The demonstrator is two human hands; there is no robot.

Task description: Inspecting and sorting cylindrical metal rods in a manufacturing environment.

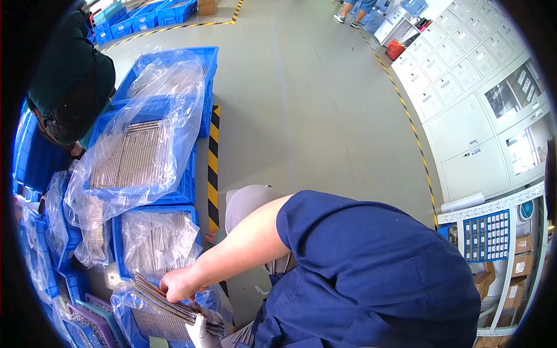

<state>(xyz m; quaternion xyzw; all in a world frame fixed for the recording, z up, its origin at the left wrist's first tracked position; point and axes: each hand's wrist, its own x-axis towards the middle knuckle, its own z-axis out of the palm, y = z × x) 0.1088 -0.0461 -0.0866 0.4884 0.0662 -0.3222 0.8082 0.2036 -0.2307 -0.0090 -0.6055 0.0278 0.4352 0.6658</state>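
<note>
Several long, thin metal strips [158, 297] lie bunched at a slant above a plastic-lined crate at the lower left. My right hand [181, 284], bare, is closed round the strips from above. My left hand [203, 332], in a white glove, grips their near end, its fingers partly hidden by them. Under the strips, closely packed rows of similar metal strips [159, 325] fill the lined crate. Just beyond stands a blue crate [118, 246] with more strips under clear plastic.
Farther up are stacked blue crates [190, 185] holding metal strips [127, 153] under loose plastic film [174, 130]. Purple and teal trays [93, 322] lean at the lower left. A person in dark clothing [72, 69] bends at the left. Grey-white lockers [458, 124] line the right.
</note>
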